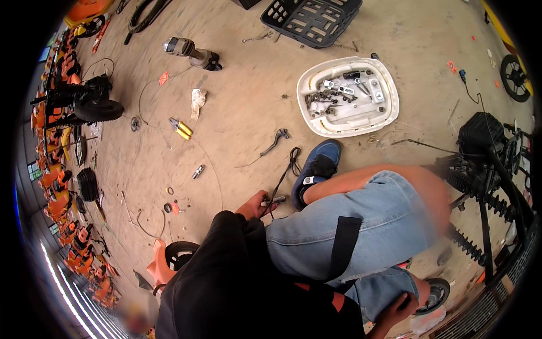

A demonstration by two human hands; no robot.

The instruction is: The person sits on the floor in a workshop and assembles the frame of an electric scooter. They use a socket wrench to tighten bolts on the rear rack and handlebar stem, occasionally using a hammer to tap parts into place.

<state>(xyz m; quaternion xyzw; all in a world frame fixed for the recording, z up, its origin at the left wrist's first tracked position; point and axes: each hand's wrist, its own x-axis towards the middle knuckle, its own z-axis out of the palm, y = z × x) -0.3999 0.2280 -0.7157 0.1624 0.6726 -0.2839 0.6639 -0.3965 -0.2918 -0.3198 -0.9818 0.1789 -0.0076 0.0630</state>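
Note:
Down by my blue shoe (320, 164), my left hand (257, 205) is closed around a short grey cylinder-shaped piece (278, 200). A black cord (287, 176) with a bundled loop runs from beside the shoe to these fingers. My right hand (394, 308) is low at the right, against my bent leg in light-blue denim (327, 237). Its fingers are curled, and what they hold, if anything, is hidden. Ahead of the left hand lies a dark bent lever (275, 142). A small metal socket-like piece (197, 172) is farther left.
A white tray (348, 129) of loose screws and metal parts sits ahead of the shoe, with a black basket (322, 42) beyond it. Yellow-handled pliers (182, 130) and a cordless power tool (193, 53) lie left. A vehicle frame with black springs (466, 244) stands close at right.

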